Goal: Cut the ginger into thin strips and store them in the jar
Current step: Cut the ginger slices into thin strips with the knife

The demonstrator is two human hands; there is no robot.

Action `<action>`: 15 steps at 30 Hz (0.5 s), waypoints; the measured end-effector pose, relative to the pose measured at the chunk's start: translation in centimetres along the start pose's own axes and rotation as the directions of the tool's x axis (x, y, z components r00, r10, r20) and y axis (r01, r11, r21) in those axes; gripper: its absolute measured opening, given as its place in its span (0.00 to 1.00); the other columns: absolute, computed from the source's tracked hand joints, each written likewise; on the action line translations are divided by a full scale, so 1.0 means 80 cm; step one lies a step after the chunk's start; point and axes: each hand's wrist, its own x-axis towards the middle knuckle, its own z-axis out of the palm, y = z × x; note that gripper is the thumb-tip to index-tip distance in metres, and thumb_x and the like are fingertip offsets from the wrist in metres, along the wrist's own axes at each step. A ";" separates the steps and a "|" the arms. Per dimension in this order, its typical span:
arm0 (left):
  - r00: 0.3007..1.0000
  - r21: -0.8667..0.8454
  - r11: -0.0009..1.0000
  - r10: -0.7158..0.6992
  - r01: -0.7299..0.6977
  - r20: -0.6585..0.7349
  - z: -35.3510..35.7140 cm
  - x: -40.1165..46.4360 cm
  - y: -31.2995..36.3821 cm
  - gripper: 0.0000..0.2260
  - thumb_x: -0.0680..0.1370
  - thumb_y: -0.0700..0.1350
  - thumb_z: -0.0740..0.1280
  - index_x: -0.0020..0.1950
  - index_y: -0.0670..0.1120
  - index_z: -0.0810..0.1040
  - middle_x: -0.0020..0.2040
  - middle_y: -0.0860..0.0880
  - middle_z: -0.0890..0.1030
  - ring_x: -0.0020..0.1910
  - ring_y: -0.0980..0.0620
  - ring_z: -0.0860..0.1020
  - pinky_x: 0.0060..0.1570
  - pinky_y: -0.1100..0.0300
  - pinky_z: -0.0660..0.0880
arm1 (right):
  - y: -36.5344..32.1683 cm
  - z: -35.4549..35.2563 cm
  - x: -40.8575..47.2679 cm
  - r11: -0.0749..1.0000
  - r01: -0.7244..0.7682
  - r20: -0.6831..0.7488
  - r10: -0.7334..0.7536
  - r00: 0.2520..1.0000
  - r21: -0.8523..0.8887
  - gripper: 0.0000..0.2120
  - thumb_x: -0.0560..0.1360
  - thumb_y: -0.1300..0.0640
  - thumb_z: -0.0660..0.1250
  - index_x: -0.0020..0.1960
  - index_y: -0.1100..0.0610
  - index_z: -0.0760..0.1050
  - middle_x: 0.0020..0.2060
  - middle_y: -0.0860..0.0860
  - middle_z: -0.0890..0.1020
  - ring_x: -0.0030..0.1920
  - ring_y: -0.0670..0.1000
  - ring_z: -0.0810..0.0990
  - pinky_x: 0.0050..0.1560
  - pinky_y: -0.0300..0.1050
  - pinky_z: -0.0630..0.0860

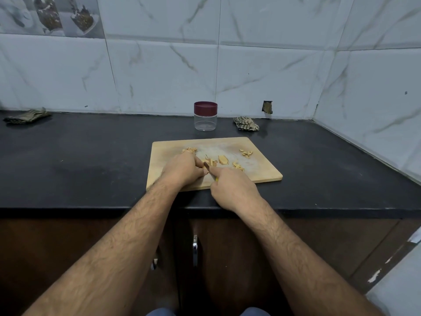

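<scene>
1. Where the tiled wall meets it, the black counter [91,156] carries everything, a crumpled cloth [246,123] near the back.
2. The wooden cutting board [262,169] lies near the front edge.
3. The left hand [182,168] curls down onto ginger strips [208,161]; the right hand [232,188] grips a knife [208,168], forefinger along it.
4. The jar [205,116] stands lidded behind the board.
5. A ginger slice [223,159] lies beside the strips.
</scene>
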 end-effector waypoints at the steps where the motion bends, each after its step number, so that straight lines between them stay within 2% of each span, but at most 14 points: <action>1: 1.000 0.005 1.000 0.003 -0.003 0.003 0.000 0.000 0.000 0.07 0.77 0.52 0.69 0.53 0.57 0.85 0.56 0.54 0.84 0.58 0.52 0.78 0.58 0.52 0.76 | 0.000 0.000 0.000 1.000 0.000 0.002 0.000 1.000 -0.004 0.27 0.78 0.60 0.56 0.76 0.45 0.65 0.68 0.51 0.76 0.66 0.55 0.73 0.62 0.51 0.74; 6: 0.993 -0.032 0.998 -0.048 0.045 -0.107 0.006 -0.004 0.000 0.11 0.76 0.54 0.72 0.57 0.56 0.83 0.57 0.52 0.83 0.57 0.51 0.79 0.54 0.55 0.76 | 0.001 -0.001 -0.003 1.000 0.004 0.004 -0.004 1.000 -0.026 0.27 0.78 0.61 0.56 0.76 0.46 0.64 0.68 0.51 0.75 0.67 0.54 0.72 0.63 0.51 0.73; 8: 0.986 -0.074 0.995 -0.075 0.064 -0.149 0.010 -0.003 -0.002 0.12 0.74 0.54 0.74 0.56 0.55 0.83 0.56 0.52 0.83 0.56 0.51 0.79 0.53 0.55 0.76 | 0.002 -0.001 -0.004 0.999 0.004 -0.001 -0.004 1.000 -0.033 0.27 0.79 0.60 0.56 0.76 0.45 0.64 0.68 0.51 0.75 0.67 0.55 0.73 0.62 0.51 0.73; 15: 0.991 -0.056 0.997 -0.060 0.054 -0.121 0.007 -0.002 0.000 0.09 0.74 0.53 0.74 0.53 0.56 0.85 0.54 0.54 0.84 0.55 0.52 0.79 0.52 0.55 0.77 | 0.005 -0.002 -0.005 0.999 0.006 -0.006 -0.006 1.000 -0.038 0.27 0.79 0.59 0.56 0.77 0.44 0.63 0.69 0.51 0.74 0.68 0.54 0.72 0.62 0.51 0.73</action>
